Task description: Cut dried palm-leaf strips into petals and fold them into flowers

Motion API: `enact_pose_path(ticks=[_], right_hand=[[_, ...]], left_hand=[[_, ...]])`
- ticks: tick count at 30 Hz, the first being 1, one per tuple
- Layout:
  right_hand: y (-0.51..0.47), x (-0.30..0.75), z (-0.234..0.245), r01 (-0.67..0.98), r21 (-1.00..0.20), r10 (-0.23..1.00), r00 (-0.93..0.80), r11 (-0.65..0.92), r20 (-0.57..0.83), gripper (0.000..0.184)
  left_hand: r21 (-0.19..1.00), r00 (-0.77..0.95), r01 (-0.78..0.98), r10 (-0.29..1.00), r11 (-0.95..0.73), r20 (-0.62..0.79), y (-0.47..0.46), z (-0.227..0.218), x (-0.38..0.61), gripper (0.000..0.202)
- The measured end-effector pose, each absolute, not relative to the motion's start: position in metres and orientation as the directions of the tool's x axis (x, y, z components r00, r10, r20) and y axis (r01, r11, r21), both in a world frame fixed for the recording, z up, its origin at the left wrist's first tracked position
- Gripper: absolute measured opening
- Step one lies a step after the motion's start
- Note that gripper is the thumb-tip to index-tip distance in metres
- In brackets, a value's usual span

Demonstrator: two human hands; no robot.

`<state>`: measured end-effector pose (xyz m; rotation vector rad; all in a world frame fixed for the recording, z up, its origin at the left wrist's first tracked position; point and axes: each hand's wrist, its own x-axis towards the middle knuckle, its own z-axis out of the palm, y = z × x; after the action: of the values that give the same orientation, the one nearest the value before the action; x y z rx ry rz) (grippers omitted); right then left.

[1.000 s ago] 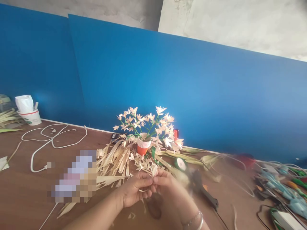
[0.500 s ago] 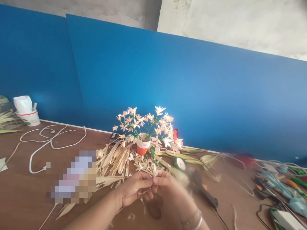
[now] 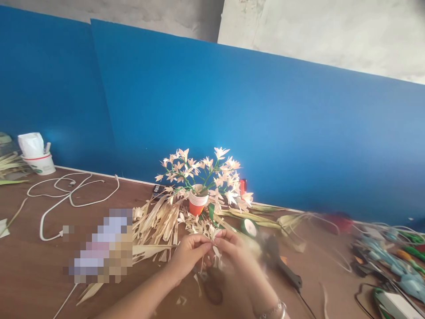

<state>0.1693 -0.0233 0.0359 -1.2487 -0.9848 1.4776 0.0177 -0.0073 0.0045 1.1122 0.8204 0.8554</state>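
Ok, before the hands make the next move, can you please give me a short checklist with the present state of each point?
1. Left hand and right hand both pinch the pale leaf piece: ok.
2. Shape of that piece is clear: cannot tell, it is small and blurred.
3. Orange cup with the flower stems stands upright behind the hands: ok.
4. Green tape roll lies close to the right hand, probably in reach: ok.
5. Black tool lies on the table, apart from both hands: ok.
6. White cable stays far to the left: ok.
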Motion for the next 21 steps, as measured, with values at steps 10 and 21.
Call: enact_pose_path(ticks=[10,21], right_hand=[[-0.0241,0.1658,0.0372,0.012,-0.987,0.976,0.146,-0.163,-0.159,0.027],[-0.0257,0.1625,0.0379,0.020,-0.990,0.973,0.186,-0.140,-0.133,0.027]], left_hand=[[0.996,0.391,-0.071,0.920,0.061,-0.029,-0.0089,-0.0037,0.0207,0.022],[0.984,0.396,-0.096,0.913,0.147,-0.098,-0.0097,-0.0007,0.0223,0.023]])
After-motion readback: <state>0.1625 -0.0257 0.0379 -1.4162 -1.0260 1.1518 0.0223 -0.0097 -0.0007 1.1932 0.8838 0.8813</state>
